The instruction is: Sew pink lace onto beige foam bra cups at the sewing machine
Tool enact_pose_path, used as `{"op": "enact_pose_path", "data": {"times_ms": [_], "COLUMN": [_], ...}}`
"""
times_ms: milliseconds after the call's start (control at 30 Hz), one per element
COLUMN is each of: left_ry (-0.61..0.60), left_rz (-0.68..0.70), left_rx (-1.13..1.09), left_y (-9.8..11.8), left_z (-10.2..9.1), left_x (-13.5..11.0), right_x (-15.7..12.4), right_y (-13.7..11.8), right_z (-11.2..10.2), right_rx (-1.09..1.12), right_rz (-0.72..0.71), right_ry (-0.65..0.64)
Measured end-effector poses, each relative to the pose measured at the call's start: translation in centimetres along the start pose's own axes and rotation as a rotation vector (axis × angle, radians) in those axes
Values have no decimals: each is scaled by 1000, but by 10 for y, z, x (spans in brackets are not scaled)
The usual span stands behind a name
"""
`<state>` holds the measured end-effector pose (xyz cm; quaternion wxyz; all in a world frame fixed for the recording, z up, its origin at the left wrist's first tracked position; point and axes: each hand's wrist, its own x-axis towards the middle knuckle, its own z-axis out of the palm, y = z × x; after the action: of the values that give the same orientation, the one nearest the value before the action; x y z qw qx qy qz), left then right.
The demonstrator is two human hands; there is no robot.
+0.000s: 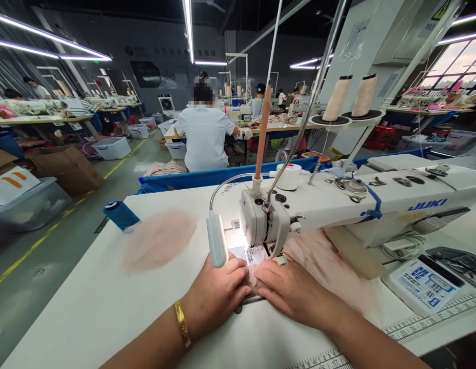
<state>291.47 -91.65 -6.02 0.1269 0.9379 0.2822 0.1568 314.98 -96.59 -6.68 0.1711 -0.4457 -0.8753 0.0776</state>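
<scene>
At the front of a white JUKI sewing machine, my two hands lie close together below the lit needle area. My left hand, with a gold bracelet on its wrist, has its thumb and fingers closed on a thin, pale pink fabric. From the other side my right hand pinches the same fabric. Fingers cover most of the piece. More sheer pinkish cloth spreads under the machine arm. A small grey lamp hangs just above my left hand.
A blue thread cone lies at the table's left edge, beside a pinkish patch. On the right are a white-and-blue box and a printed ruler. Thread cones stand behind. A co-worker sits ahead.
</scene>
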Motion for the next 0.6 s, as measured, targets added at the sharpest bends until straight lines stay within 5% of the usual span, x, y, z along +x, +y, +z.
{"op": "enact_pose_path", "data": {"times_ms": [267,600], "left_ry": [-19,-31], "left_rz": [0,-50], "left_rx": [-8,-111], "left_y": [3,-3], "left_z": [1,6], "left_x": [1,7], "right_x": [-1,-7], "right_y": [8,11], "right_z": [3,-32], "right_rx": [17,220], "right_rz": [10,26], "right_ry": [-2,41]}}
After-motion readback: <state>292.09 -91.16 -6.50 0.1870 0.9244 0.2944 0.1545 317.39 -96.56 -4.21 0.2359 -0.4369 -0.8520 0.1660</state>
